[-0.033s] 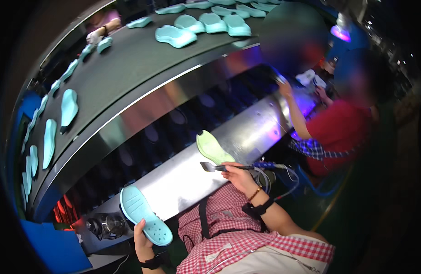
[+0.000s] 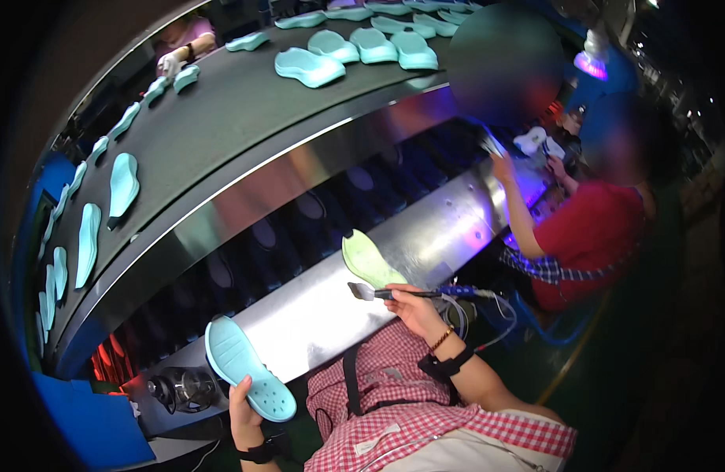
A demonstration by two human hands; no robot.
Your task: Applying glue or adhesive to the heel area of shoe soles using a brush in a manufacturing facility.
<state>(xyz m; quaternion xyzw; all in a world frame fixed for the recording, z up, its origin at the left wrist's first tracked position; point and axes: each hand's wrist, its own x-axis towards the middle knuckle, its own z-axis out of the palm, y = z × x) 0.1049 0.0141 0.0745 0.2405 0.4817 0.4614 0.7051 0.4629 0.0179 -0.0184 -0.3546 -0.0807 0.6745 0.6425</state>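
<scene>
My left hand [image 2: 242,403] grips a light-blue shoe sole [image 2: 240,358] by its side, close to the end with small holes. The sole is tilted, its long inner face turned up, beside the near edge of the metal ledge. In my right hand [image 2: 416,310] is a flat brush [image 2: 364,292] with a dark handle, its bristles pointing left. A blue fitting with thin tubes runs from the handle's rear end. Just beyond the brush, a pale-green sole [image 2: 369,258] lies on the shiny metal ledge [image 2: 288,315]; my right hand hides part of its near end.
Beyond the ledge curves a dark conveyor belt [image 2: 229,110] carrying several light-blue soles [image 2: 307,68]. A clear jar-like vessel [image 2: 191,389] stands at the ledge's left end. A co-worker in red [image 2: 587,224] works at the right under a purple lamp [image 2: 591,64]; another person's hand [image 2: 173,61] is across the belt.
The view has shifted slightly, so the belt and ledge sit a little lower and farther right. Both my hands keep hold of the same things.
</scene>
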